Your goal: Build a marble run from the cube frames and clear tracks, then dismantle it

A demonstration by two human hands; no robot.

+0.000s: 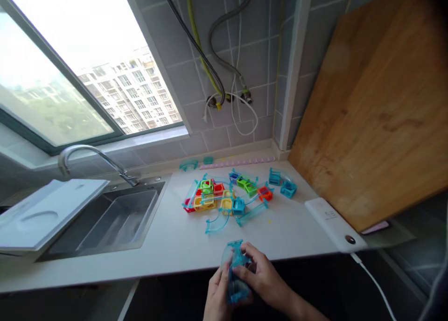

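Both my hands meet at the front edge of the white counter (168,246). My left hand (216,296) and my right hand (263,278) are closed around translucent blue plastic track pieces (238,269), held just off the counter's edge. Beyond them lies a pile of colourful toy blocks and blue curved track pieces (227,197), with red, yellow, green and blue cubes. Two separate blue pieces (283,183) sit at the pile's right.
A steel sink (115,218) with a tap (91,160) is at the left, a white board (45,213) over it. A wooden cutting board (378,111) leans at the right. A white power bank (332,223) with cable lies near it. A pink strip (238,162) lies by the wall.
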